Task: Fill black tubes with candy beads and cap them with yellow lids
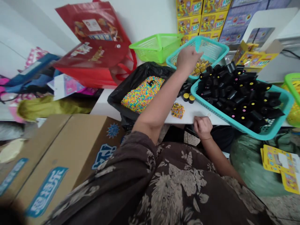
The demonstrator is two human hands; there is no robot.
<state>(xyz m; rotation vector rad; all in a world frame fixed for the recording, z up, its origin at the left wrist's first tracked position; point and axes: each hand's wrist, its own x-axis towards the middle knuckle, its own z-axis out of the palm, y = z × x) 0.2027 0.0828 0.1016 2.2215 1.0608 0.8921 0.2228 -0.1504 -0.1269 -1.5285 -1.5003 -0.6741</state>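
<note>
My left hand (pixel 188 61) is stretched forward with curled fingers, over the near left side of a teal basket (pixel 220 50) of small yellow-and-brown pieces (pixel 202 66). What its fingers hold, if anything, is hidden. At the table's front edge my right hand (pixel 202 127) is closed, back up, its contents out of sight. Near it lie a small pile of yellow printed packets (pixel 177 110) and two black containers with yellow tops (pixel 188 97). A second teal basket (pixel 262 136) is heaped with black cylindrical containers (pixel 231 90). Under my left forearm, a black plastic bag (pixel 114 97) holds colourful beads (pixel 142 95).
A green basket (pixel 161 51) and a red shopping bag (pixel 91 59) stand behind. Stacked yellow boxes (pixel 189 25) line the back wall. A large cardboard box (pixel 63 140) sits at left. Another green basket (pixel 294 97) is at far right, above flat yellow cartons (pixel 278 159).
</note>
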